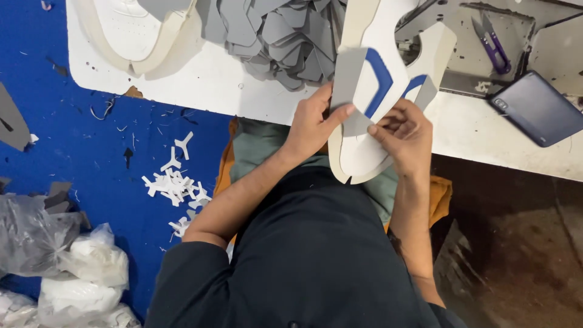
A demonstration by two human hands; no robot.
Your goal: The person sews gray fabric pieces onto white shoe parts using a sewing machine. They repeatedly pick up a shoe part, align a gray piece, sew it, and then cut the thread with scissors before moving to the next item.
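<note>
My left hand (313,121) pinches a grey cut piece (347,82) against a white shoe upper panel (364,155) that has blue stripes (381,79). My right hand (405,135) grips the same white panel from the right, fingers curled on its edge. Both hands hold the panel at the near edge of the white table (200,79), above my lap. A heap of grey cut pieces (279,36) lies on the table just behind the hands.
A dark phone (537,108) and purple thread snips (493,44) lie at the right of the table. A white shoe part (130,30) sits at the back left. White offcuts (176,182) and plastic bags (67,267) lie on the blue floor.
</note>
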